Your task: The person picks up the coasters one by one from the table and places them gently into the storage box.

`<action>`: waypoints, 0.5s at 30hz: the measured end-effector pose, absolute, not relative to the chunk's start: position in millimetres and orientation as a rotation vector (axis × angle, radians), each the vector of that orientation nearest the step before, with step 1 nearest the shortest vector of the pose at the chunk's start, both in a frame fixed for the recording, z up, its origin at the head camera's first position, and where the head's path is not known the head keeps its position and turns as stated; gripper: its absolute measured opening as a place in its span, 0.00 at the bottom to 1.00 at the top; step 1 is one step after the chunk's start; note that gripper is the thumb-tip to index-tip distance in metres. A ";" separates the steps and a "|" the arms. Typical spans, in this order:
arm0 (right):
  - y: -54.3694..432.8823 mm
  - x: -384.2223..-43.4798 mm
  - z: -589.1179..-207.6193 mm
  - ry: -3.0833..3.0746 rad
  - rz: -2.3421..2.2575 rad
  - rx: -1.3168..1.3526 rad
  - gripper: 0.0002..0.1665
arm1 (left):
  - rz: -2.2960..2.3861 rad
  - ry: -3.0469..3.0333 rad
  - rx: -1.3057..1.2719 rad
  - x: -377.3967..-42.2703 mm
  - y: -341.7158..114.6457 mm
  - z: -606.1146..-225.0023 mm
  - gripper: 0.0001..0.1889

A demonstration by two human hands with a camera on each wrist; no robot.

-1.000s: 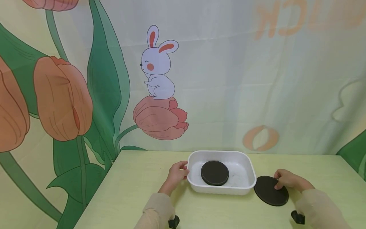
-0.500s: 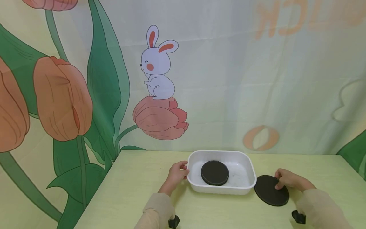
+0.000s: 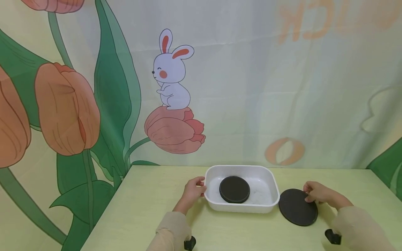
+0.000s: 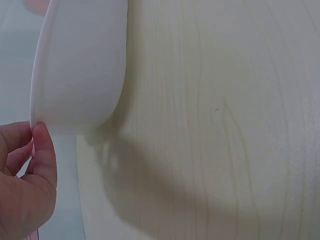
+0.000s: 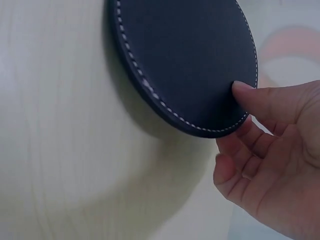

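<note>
My left hand [image 3: 193, 190] holds the left rim of a white rectangular tray [image 3: 242, 208]. In the left wrist view, its thumb and forefinger pinch the tray's edge [image 4: 80, 65]. Inside the tray, left of its middle, lies a round black coaster [image 3: 234, 189]; its side looks thick, and I cannot tell whether several are stacked. To the tray's right, my right hand [image 3: 321, 193] pinches a larger round black coaster [image 3: 297, 208] by its far right edge. White stitching runs round this coaster [image 5: 185, 60]. The right thumb presses its top, with fingers beneath, and that edge is tilted up off the table.
A pale wood-grain table [image 3: 238, 232] carries everything. Behind it hangs a cloth backdrop [image 3: 238, 104] printed with tulips and a rabbit. Black wrist devices [image 3: 333, 236] hang below both sleeves.
My right hand has shifted slightly away and to the right, raising the far right edge of the coaster. The left hand keeps its grip, and the view has turned slightly.
</note>
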State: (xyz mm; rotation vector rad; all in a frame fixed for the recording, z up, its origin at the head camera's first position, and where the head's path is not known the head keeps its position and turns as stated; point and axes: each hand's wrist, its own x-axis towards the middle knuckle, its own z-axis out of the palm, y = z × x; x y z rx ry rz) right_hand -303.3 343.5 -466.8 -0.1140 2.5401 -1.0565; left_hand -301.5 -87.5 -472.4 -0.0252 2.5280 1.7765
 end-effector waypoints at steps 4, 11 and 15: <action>345.0 -299.9 -459.8 2.505 -1.098 -0.125 0.09 | 1.774 2.529 -0.027 -302.3 -87.9 -472.8 0.21; 350.6 -297.9 -450.5 2.421 -1.201 -0.115 0.09 | 1.782 2.517 -0.038 -302.5 -87.5 -472.9 0.21; 353.4 -296.1 -443.1 2.384 -1.217 -0.161 0.10 | 1.781 2.515 -0.044 -302.4 -87.5 -473.6 0.21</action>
